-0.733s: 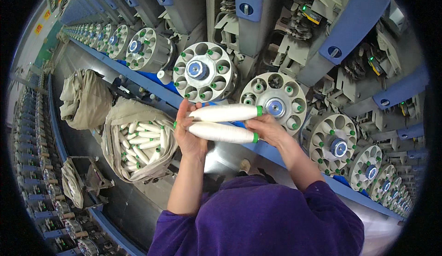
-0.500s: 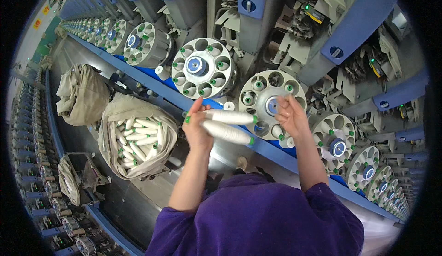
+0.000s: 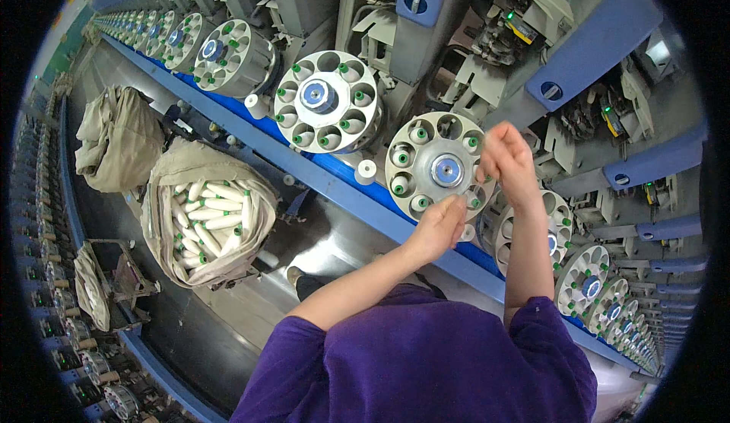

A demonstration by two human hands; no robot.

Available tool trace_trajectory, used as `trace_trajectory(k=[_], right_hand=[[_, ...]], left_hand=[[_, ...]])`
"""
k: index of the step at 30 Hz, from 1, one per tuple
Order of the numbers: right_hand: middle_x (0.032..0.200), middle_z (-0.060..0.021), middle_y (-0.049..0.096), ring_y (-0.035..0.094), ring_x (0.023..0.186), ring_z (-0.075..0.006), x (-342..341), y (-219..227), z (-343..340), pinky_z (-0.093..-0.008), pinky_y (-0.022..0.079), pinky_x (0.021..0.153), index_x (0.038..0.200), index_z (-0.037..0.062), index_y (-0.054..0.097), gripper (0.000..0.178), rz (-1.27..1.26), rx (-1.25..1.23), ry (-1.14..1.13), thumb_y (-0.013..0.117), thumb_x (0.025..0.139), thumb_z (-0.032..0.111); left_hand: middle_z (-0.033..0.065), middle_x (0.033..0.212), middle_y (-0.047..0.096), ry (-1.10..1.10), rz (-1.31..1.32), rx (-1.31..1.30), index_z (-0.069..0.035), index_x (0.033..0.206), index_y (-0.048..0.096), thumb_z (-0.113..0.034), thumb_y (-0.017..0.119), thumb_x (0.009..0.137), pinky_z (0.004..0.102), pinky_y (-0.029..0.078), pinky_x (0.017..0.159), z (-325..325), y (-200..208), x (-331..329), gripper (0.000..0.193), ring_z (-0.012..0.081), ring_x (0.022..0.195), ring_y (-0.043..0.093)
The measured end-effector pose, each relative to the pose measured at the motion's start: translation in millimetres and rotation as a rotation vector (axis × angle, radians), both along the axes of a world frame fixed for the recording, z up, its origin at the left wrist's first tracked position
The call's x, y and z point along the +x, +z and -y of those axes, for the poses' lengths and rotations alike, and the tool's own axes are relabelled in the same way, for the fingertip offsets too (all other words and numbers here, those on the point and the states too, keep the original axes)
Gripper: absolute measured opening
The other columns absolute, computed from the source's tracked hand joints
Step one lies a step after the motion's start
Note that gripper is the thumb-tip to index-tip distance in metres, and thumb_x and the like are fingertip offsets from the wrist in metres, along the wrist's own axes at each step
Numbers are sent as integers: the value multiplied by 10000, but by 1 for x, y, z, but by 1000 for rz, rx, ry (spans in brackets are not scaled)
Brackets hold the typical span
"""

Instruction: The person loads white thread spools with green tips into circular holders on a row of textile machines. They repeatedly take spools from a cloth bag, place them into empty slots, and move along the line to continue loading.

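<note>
Curling the left hand [image 3: 439, 229] before the lower-right edge of the round bobbin magazine [image 3: 420, 172], half-bending the blurred right hand [image 3: 511, 166] over its right edge, hiding any grip beyond telling, and possibly risking dislodging green-tipped yarn bobbins [image 3: 401, 184] seated inside its rim by crowding them.

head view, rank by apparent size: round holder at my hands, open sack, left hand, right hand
1. Open sack
2. Round holder
3. Left hand and right hand: too alike to rank
</note>
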State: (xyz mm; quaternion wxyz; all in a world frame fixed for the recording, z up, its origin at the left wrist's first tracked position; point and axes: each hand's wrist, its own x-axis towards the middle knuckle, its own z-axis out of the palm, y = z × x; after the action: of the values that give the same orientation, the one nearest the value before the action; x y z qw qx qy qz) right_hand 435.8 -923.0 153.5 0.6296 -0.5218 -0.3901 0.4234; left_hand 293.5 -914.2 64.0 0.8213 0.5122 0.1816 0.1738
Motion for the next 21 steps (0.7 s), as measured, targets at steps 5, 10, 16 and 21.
trace_trajectory(k=[5,10,16,21], right_hand=[[831,-42,639,586,646,-125,-19,-33,1,-273,494,591,997,60,597,239,429,75,504,528,903,269],[752,0,606,576,659,-91,24,-51,13,-215,476,608,835,56,617,190,183,-236,1,589,867,241],[1153,-135,567,561,1035,-306,43,-90,7,-340,433,885,995,125,645,237,1033,-462,233,640,794,251],[1022,-91,622,596,898,-167,24,-72,20,-274,471,777,1007,36,619,206,592,-313,-28,552,888,189]], left_hand=[[-33,556,413,142,202,-88,-122,700,448,-293,438,943,214,277,412,-42,65,-11,298,85,461,363],[-2,596,438,521,94,79,-86,825,510,-189,518,898,228,360,487,-121,48,-57,127,108,515,419],[83,775,636,51,-564,751,-91,1125,554,-87,629,775,315,492,635,-85,-62,-51,358,170,680,613],[91,726,629,219,-378,975,-58,941,590,-114,677,737,288,485,546,-47,-71,-66,229,171,581,612]])
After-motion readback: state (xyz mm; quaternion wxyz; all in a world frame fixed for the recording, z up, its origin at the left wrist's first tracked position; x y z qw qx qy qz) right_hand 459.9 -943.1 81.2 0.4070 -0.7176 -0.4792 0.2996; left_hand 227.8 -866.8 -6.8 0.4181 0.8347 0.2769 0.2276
